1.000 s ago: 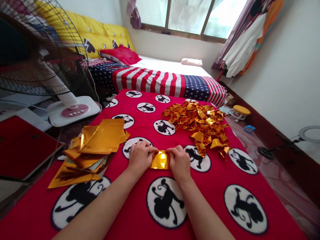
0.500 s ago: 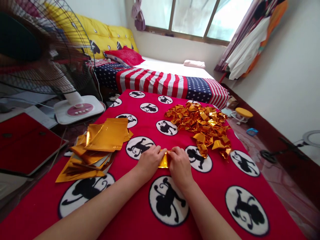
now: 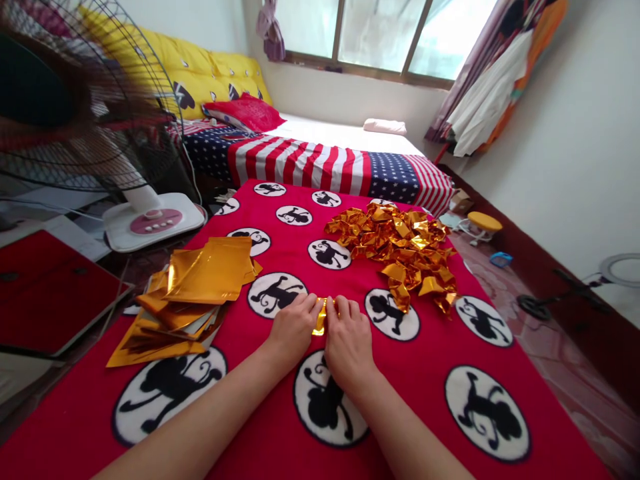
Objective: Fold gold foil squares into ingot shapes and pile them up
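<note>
Left hand (image 3: 295,327) and right hand (image 3: 350,339) sit closer together now, both gripping the gold foil (image 3: 319,325) just below frame centre. Visible strip runs up-down between them, neither's nearer tbh.

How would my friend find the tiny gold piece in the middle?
Find the red monkey-print cloth. Look between the left hand and right hand for a small gold piece. It alone has hands on it; the gold stack and crumpled gold heap lie apart from it.
</note>
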Demonstrator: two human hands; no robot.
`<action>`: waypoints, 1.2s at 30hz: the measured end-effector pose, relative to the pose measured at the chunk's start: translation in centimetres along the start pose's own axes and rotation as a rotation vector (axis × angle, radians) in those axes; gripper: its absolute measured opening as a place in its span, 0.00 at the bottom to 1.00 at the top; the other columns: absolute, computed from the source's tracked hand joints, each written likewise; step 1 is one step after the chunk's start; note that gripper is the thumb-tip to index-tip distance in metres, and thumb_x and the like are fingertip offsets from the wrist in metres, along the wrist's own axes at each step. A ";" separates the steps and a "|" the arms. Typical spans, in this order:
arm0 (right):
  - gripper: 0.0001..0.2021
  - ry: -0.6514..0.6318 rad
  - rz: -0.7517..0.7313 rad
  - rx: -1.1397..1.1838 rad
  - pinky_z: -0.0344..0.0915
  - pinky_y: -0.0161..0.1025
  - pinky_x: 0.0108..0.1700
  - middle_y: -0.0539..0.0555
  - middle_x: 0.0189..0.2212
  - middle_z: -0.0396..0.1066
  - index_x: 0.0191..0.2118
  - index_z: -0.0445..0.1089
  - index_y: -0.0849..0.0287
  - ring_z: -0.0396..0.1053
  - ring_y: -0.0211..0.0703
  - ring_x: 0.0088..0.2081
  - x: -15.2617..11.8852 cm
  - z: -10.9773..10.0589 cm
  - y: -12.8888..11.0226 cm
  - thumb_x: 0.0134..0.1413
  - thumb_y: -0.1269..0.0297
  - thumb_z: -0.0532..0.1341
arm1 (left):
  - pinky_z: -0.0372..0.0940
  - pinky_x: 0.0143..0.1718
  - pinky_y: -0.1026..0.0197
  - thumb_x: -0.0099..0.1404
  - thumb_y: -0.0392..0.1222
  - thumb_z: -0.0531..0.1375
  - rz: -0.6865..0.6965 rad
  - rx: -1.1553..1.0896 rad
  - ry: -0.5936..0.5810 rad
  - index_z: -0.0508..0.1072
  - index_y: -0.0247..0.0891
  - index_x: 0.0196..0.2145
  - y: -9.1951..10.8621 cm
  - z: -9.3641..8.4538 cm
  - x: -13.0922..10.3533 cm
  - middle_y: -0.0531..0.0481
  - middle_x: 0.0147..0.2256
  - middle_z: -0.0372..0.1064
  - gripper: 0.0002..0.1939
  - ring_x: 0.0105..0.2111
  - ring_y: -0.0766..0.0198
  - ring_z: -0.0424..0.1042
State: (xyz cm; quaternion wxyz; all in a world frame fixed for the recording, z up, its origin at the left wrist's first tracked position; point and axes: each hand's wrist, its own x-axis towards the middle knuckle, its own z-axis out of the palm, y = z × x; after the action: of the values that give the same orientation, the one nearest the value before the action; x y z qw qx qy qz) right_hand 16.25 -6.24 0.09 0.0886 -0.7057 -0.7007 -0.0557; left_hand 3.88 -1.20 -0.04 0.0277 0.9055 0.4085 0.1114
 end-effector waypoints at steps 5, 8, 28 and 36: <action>0.22 0.056 0.050 0.026 0.55 0.49 0.49 0.63 0.53 0.63 0.60 0.61 0.62 0.57 0.55 0.51 -0.9 0.6 1.2 0.60 0.67 0.53 | 0.67 0.41 0.58 0.66 0.29 0.50 -0.011 -0.018 0.007 0.69 0.35 0.52 0.0 0.2 -0.1 0.44 0.43 0.69 0.18 0.46 0.55 0.66; 0.21 0.066 0.079 0.028 0.55 0.49 0.50 0.62 0.53 0.62 0.60 0.62 0.61 0.57 0.56 0.52 -1.1 0.8 1.6 0.61 0.65 0.53 | 0.67 0.42 0.58 0.65 0.28 0.50 -0.012 -0.017 0.009 0.68 0.35 0.53 -0.2 0.4 -0.1 0.44 0.44 0.69 0.20 0.47 0.56 0.66; 0.18 0.068 -0.013 0.138 0.55 0.45 0.44 0.59 0.41 0.67 0.57 0.66 0.61 0.61 0.49 0.42 0.0 0.3 0.3 0.65 0.65 0.50 | 0.68 0.40 0.57 0.68 0.32 0.50 -0.036 -0.035 0.025 0.70 0.36 0.50 0.0 0.6 0.0 0.45 0.42 0.69 0.16 0.45 0.55 0.66; 0.19 0.040 -0.018 0.151 0.54 0.44 0.44 0.58 0.43 0.67 0.58 0.64 0.58 0.60 0.49 0.43 -0.1 1.0 1.2 0.65 0.68 0.50 | 0.68 0.45 0.54 0.62 0.26 0.52 -0.145 -0.049 0.098 0.71 0.35 0.50 -0.7 0.4 -1.7 0.43 0.44 0.68 0.20 0.45 0.54 0.64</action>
State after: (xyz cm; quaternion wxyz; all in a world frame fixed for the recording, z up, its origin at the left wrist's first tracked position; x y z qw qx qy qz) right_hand 17.40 -6.19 -0.94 0.1550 -0.6893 -0.7074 -0.0178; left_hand 2.39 -2.01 -0.86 0.0377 0.8662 0.4708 0.1630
